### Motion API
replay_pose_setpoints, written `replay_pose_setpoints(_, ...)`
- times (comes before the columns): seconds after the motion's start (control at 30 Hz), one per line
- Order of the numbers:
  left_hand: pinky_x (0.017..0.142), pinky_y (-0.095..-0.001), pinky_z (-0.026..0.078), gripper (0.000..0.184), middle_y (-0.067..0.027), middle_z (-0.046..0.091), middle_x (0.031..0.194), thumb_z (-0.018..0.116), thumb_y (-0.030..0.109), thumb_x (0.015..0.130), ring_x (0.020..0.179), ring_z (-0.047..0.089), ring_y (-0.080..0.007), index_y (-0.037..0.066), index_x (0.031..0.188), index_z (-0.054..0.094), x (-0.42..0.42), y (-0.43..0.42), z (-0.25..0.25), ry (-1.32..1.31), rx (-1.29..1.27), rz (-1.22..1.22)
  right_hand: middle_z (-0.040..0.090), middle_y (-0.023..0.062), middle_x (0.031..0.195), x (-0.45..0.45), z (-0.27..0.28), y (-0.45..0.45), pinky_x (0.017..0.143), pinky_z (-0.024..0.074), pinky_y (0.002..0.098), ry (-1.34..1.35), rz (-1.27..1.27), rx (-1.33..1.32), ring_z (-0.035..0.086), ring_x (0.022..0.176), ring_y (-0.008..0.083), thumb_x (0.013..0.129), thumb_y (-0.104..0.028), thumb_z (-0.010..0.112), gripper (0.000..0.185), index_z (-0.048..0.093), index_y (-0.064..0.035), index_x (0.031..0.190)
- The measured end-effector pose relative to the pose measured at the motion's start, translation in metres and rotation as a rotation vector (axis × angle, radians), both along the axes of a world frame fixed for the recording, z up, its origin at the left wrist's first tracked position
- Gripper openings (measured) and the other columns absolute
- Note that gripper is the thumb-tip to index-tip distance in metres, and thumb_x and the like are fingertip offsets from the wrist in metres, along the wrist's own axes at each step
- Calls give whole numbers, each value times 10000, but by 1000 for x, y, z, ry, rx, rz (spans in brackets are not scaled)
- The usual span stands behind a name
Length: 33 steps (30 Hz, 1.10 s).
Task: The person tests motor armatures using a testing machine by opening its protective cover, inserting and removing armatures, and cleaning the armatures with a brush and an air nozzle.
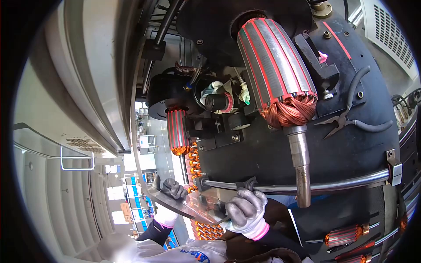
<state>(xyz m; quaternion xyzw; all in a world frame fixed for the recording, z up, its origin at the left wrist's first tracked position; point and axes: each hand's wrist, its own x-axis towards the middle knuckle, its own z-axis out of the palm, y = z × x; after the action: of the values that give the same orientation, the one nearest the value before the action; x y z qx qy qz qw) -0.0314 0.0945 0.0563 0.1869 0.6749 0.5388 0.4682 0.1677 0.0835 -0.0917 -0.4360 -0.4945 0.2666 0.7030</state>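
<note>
Grey right hand (245, 210): closed on clear guard (199, 204), at edge
Left hand (173, 190): curled at guard; grip unclear
Copper-wound armature (276, 61): beyond right hand
Present step: guard held

The smooth black metal surface (272, 160) has room beside grey-handled steel pliers (372, 127); a stepped silver shaft (301, 160) crosses the polished round rail (351, 179); a clear, curved plastic shield (193, 205) stands near its end.

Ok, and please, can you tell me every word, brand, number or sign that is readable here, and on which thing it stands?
Nothing reads clearly.
The logo on the pale shirt is too blurred to quote.
I see no legible text on the machine or pliers.
</note>
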Motion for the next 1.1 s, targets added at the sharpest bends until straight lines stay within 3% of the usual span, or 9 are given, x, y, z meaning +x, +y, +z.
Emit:
replay_pose_setpoints(0.07, 479, -251, 281, 563, 21, 371, 467, 447, 601, 907, 426, 312, -102, 88, 709, 570, 13, 3, -4, 33, 63, 113, 530, -21, 925, 3, 1, 0, 995, 329, 439, -20, 25, -7, 545, 977, 212, 678, -236, 700, 289, 527, -211, 909)
replay_pose_setpoints(0.53, 457, -247, 259, 532, 42, 328, 437, 451, 552, 925, 410, 271, -88, 72, 724, 562, 10, 5, -3, -36, 38, 84, 523, -30, 932, -2, -4, -1, 1004, 320, 435, -71, -5, 12, 541, 984, 200, 728, -258, 681, 230, 527, -230, 896)
replay_pose_setpoints(1.1, 475, -253, 280, 511, 39, 330, 440, 438, 523, 932, 414, 291, -97, 92, 672, 524, 17, 8, 0, 25, -5, 102, 521, -13, 962, -2, -6, 1, 1022, 308, 454, -63, -17, 48, 534, 999, 207, 713, -180, 680, 296, 509, -215, 952)
